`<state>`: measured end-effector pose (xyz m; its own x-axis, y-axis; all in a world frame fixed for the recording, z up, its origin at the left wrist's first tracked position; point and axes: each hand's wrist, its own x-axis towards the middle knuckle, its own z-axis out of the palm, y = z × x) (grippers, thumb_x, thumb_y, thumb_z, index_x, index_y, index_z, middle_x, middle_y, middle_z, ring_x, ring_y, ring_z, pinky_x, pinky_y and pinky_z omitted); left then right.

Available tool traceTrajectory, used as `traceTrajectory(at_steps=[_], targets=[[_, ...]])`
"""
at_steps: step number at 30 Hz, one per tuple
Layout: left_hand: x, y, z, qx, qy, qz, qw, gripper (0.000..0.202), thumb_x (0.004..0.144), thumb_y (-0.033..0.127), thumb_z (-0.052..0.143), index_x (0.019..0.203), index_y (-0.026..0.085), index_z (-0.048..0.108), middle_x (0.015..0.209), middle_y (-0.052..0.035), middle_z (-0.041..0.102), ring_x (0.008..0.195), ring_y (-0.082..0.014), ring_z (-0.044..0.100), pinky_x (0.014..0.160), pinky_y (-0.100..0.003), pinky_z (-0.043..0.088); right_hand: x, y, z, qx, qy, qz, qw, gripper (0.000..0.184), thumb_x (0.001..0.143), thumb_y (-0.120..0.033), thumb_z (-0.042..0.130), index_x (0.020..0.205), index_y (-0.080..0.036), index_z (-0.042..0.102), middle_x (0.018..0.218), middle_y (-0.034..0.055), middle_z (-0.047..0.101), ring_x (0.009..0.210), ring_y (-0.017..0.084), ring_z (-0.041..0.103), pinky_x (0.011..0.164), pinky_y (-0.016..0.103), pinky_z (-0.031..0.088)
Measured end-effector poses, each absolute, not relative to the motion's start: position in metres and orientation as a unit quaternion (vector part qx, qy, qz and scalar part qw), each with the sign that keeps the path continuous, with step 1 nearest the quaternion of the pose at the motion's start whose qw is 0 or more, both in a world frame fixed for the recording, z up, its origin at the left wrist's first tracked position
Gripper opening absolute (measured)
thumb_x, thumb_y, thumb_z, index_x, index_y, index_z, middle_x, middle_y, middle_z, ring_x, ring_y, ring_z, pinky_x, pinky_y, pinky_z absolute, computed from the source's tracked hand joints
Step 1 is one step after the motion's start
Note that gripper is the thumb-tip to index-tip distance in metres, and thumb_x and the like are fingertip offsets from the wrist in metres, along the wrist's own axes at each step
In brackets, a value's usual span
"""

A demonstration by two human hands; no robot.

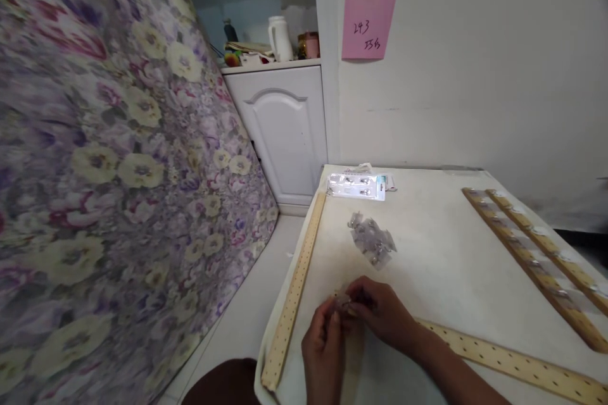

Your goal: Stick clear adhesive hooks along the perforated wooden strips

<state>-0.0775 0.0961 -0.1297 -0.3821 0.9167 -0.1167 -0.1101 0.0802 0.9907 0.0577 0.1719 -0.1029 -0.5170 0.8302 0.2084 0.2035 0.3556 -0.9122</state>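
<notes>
My left hand (323, 342) and my right hand (382, 315) meet low over the white table (441, 266). Both have their fingers pinched together on a small pale item (342, 301) between them, too blurred to name. Just beyond my hands lies a small clear plastic bag (372, 242) of little metal pieces. Further back, a clear blister pack (357, 186) with several small metal parts rests near the table's far edge.
A perforated wooden strip (295, 291) runs along the table's left edge, another (513, 361) along the front right, and two more (536, 259) lie at the right. A floral mattress (109, 171) leans at left. A white cabinet (285, 133) and a pink note (368, 26) are behind.
</notes>
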Motion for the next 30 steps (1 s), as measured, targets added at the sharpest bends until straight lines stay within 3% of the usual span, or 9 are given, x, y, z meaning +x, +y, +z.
traceTrajectory(at_steps=[4, 7, 11, 17, 22, 26, 28, 30], targets=[[-0.079, 0.097, -0.132, 0.339, 0.607, 0.576, 0.431, 0.047, 0.080, 0.048, 0.057, 0.113, 0.015, 0.061, 0.096, -0.0083, 0.070, 0.079, -0.0181, 0.066, 0.078, -0.030, 0.052, 0.058, 0.170, -0.100, -0.311, -0.785, 0.395, 0.363, 0.011, 0.084, -0.017, 0.051, 0.087, -0.021, 0.061, 0.079, 0.0017, 0.060, 0.071, 0.013, 0.058, 0.066, 0.024, 0.045], [-0.079, 0.097, -0.129, 0.330, 0.612, 0.581, 0.423, 0.047, 0.079, 0.047, 0.059, 0.113, 0.015, 0.062, 0.102, -0.0091, 0.070, 0.086, -0.0205, 0.066, 0.080, -0.031, 0.052, 0.059, 0.167, -0.096, -0.267, -0.807, 0.386, 0.359, 0.022, 0.088, -0.019, 0.045, 0.100, -0.024, 0.063, 0.089, 0.0049, 0.060, 0.077, 0.014, 0.060, 0.071, 0.025, 0.047], [-0.080, 0.098, -0.125, 0.307, 0.591, 0.589, 0.459, 0.048, 0.078, 0.046, 0.060, 0.114, 0.014, 0.062, 0.107, -0.0110, 0.069, 0.087, -0.0226, 0.067, 0.076, -0.033, 0.054, 0.060, 0.164, -0.095, -0.237, -0.816, 0.397, 0.346, 0.032, 0.090, -0.018, 0.042, 0.117, -0.026, 0.056, 0.099, 0.0066, 0.062, 0.084, 0.016, 0.061, 0.075, 0.027, 0.049], [-0.079, 0.098, -0.126, 0.259, 0.549, 0.604, 0.517, 0.054, 0.078, 0.046, 0.060, 0.119, 0.010, 0.058, 0.088, -0.0114, 0.072, 0.074, -0.0206, 0.068, 0.070, -0.032, 0.054, 0.062, 0.173, -0.104, -0.340, -0.753, 0.367, 0.427, 0.019, 0.085, -0.018, 0.049, 0.101, -0.022, 0.060, 0.091, 0.0064, 0.061, 0.076, 0.016, 0.058, 0.067, 0.027, 0.046], [-0.075, 0.096, -0.120, 0.294, 0.550, 0.586, 0.517, 0.053, 0.081, 0.045, 0.056, 0.121, 0.011, 0.056, 0.089, -0.0099, 0.072, 0.074, -0.0192, 0.066, 0.069, -0.031, 0.053, 0.056, 0.179, -0.106, -0.382, -0.724, 0.454, 0.353, 0.019, 0.080, -0.020, 0.054, 0.097, -0.020, 0.062, 0.078, 0.0019, 0.063, 0.068, 0.015, 0.057, 0.062, 0.025, 0.044], [-0.078, 0.091, -0.112, 0.339, 0.596, 0.571, 0.452, 0.049, 0.084, 0.046, 0.050, 0.119, 0.012, 0.057, 0.074, -0.0057, 0.069, 0.064, -0.0169, 0.063, 0.062, -0.029, 0.052, 0.050, 0.186, -0.106, -0.396, -0.697, 0.505, 0.321, 0.014, 0.078, -0.021, 0.054, 0.088, -0.019, 0.063, 0.068, -0.0009, 0.061, 0.062, 0.013, 0.054, 0.058, 0.024, 0.041], [-0.083, 0.088, -0.110, 0.369, 0.637, 0.566, 0.371, 0.044, 0.085, 0.046, 0.048, 0.115, 0.015, 0.059, 0.081, -0.0061, 0.068, 0.068, -0.0169, 0.063, 0.063, -0.029, 0.051, 0.048, 0.194, -0.107, -0.407, -0.688, 0.507, 0.324, 0.012, 0.077, -0.021, 0.054, 0.084, -0.018, 0.063, 0.065, -0.0017, 0.059, 0.060, 0.012, 0.052, 0.056, 0.023, 0.040], [-0.087, 0.087, -0.110, 0.413, 0.673, 0.550, 0.270, 0.037, 0.085, 0.042, 0.049, 0.110, 0.018, 0.061, 0.095, -0.0079, 0.066, 0.083, -0.0192, 0.062, 0.074, -0.031, 0.051, 0.047, 0.202, -0.108, -0.410, -0.681, 0.514, 0.322, 0.011, 0.076, -0.022, 0.054, 0.082, -0.017, 0.062, 0.064, -0.0020, 0.058, 0.057, 0.012, 0.051, 0.054, 0.023, 0.039]])
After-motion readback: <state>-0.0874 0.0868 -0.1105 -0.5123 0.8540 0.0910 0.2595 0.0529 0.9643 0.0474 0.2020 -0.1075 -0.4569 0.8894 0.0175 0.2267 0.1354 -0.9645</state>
